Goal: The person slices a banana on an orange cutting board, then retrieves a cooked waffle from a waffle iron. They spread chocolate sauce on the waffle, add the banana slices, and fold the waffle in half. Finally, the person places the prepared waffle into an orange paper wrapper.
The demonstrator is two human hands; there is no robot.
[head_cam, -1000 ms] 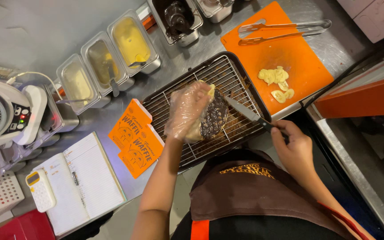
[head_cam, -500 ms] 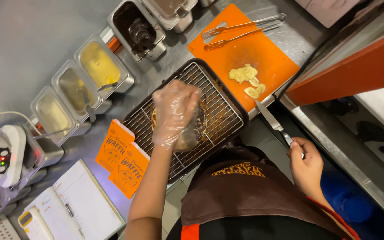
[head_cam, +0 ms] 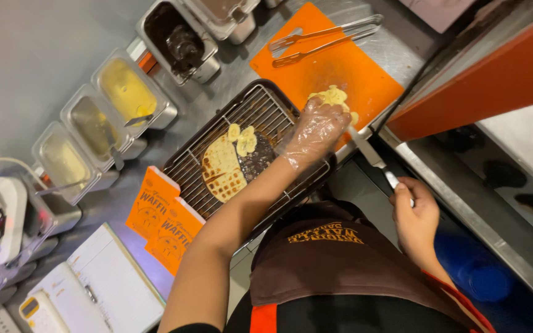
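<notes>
One waffle (head_cam: 224, 168) on rack (head_cam: 279, 111), three banana slices (head_cam: 243, 139) atop, my gloved left hand (head_cam: 313, 132) open over board (head_cam: 331, 68), right hand (head_cam: 414, 213) closed on knife (head_cam: 371, 155), tongs (head_cam: 322, 38) beyond.

orange paper sleeves (head_cam: 163, 223) - beside rack, lower-left

Metal wire rack (head_cam: 266, 117), glossy plastic glove (head_cam: 313, 132)

Cutting board (head_cam: 334, 65) — flat bright orange. Wire rack (head_cam: 260, 111) — dark metal, fine grid. Waffle (head_cam: 223, 168) pale golden, square-dimpled; its other half dark brown. Banana slices (head_cam: 243, 139) pale yellow. Left hand (head_cam: 313, 131) in clear, crinkled glove. Paper sleeves (head_cam: 163, 223) orange with white lettering. Apron (head_cam: 334, 271) brown, orange trim.
</notes>
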